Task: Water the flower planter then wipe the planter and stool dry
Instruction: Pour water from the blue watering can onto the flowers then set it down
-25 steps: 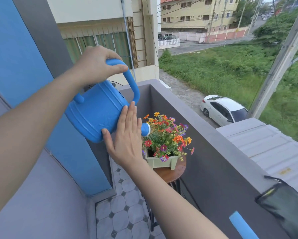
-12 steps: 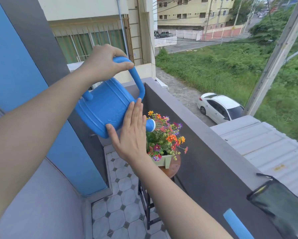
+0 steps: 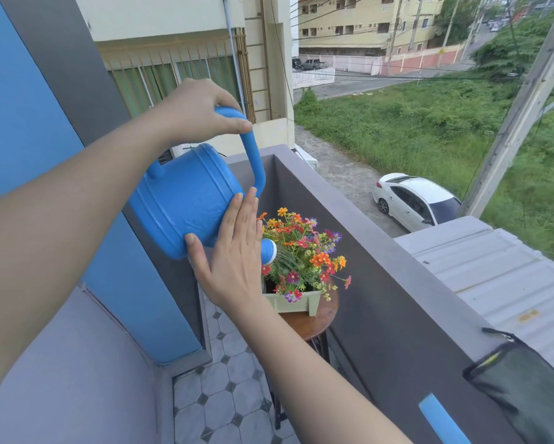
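Observation:
A blue watering can (image 3: 186, 200) is tipped forward over a pale green planter (image 3: 296, 302) full of mixed orange, red and purple flowers (image 3: 304, 251). Its white-faced rose (image 3: 269, 250) sprays thin streams of water onto the flowers. My left hand (image 3: 195, 113) is closed around the can's top handle. My right hand (image 3: 234, 254) lies flat with fingers together against the can's base. The planter stands on a round brown wooden stool (image 3: 314, 322) beside the balcony wall.
A grey balcony wall (image 3: 397, 299) runs along the right. A dark cloth (image 3: 525, 389) hangs over its top, with a blue object (image 3: 442, 418) below it. Blue wall panel (image 3: 29, 123) on the left, tiled floor (image 3: 224, 402) below. A white car is parked in the street below.
The can has tipped further and water now sprays from the rose onto the flowers. Both hands keep their hold on the can; the view has shifted slightly.

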The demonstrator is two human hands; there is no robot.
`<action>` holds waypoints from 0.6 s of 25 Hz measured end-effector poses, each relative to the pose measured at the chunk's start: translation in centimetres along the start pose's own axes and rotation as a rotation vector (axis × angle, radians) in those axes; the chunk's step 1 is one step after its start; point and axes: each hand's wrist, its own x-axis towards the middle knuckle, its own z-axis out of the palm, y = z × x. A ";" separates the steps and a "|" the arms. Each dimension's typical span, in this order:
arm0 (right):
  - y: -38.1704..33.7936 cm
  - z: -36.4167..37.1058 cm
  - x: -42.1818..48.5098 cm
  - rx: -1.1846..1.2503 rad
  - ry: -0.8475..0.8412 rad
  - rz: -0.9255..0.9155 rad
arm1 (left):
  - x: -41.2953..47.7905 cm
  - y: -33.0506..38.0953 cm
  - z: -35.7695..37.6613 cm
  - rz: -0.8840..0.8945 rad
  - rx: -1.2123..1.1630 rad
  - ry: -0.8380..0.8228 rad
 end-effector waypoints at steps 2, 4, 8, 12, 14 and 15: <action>0.5 -0.7 0.7 -0.014 -0.008 0.009 | 0.4 0.3 0.3 -0.009 -0.038 0.034; 0.8 -1.2 1.6 -0.035 -0.032 0.019 | 0.7 0.5 0.5 -0.018 -0.055 0.081; 1.2 -1.6 3.7 -0.051 -0.138 0.017 | 0.8 0.1 0.3 -0.078 -0.062 0.219; 0.6 -1.2 4.3 -0.032 -0.189 -0.010 | 0.6 -1.0 -0.2 -0.125 0.016 0.239; 0.0 -0.7 3.5 0.009 -0.180 -0.016 | 0.5 -1.2 -0.7 -0.135 0.038 0.175; -0.4 -0.5 3.0 0.029 -0.166 -0.014 | 0.5 -1.2 -0.8 -0.140 0.032 0.136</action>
